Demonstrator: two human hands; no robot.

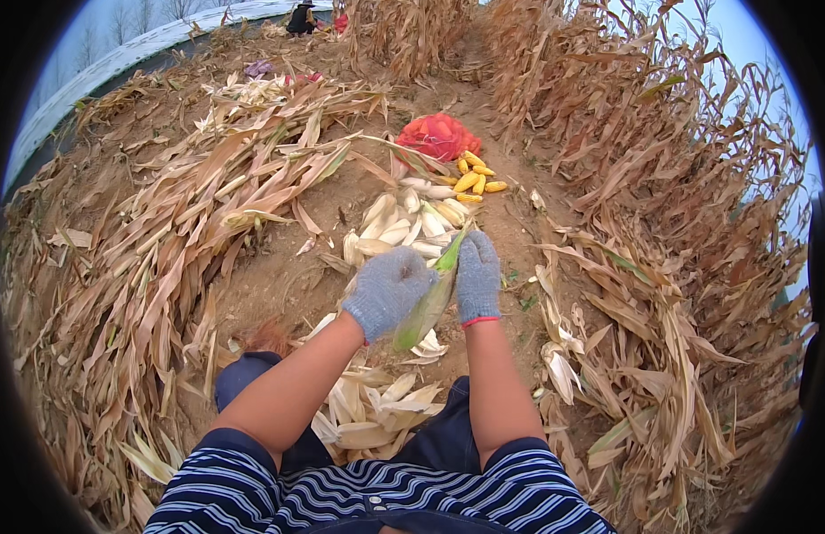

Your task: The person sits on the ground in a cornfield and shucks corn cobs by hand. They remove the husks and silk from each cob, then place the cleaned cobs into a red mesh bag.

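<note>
Both my hands wear grey knit gloves and meet over an ear of corn in a pale green husk. My left hand grips it from the left, its fingers partly hidden behind the glove's back. My right hand holds the husk's upper right side, where a brighter green leaf stands out. Just beyond my hands lies a heap of ears in pale dry husks. Past that heap, several bare yellow corn cobs rest on the soil beside a red mesh bag filled with ears.
Loose pale husks are piled between my knees. Cut cornstalks lie along the left, and dry standing corn lines the right. Fallen leaves cover the ground on that side. Far off, a person crouches near red bags.
</note>
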